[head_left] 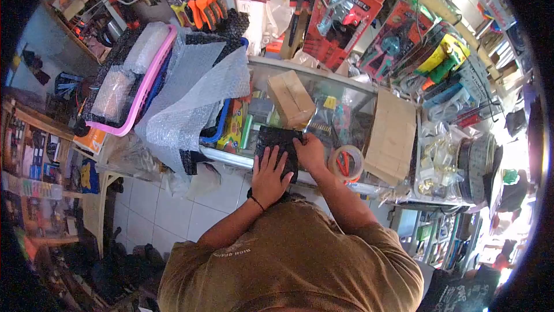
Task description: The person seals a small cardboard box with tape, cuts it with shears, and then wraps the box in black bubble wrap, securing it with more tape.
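Note:
A flat packet in black wrap [279,135] lies at the front edge of the glass counter. My left hand [271,172] presses on it with its fingers spread flat. At the packet's upper right edge my right hand [310,151] pinches the black wrap, the thumb and fingers bent together. Just right of that hand is a roll of clear tape [358,169], with an orange-red tool [345,163] showing inside its ring. A small brown cardboard box [291,100] sits on the glass beyond the packet.
Bubble wrap [193,90] drapes over a blue tray [221,121] on the left, beside a pink tray [130,120]. Flattened cardboard [390,133] lies to the right. Orange-handled pliers [206,9] and red blister packs [346,15] hang behind. Tiled floor [173,208] shows below left.

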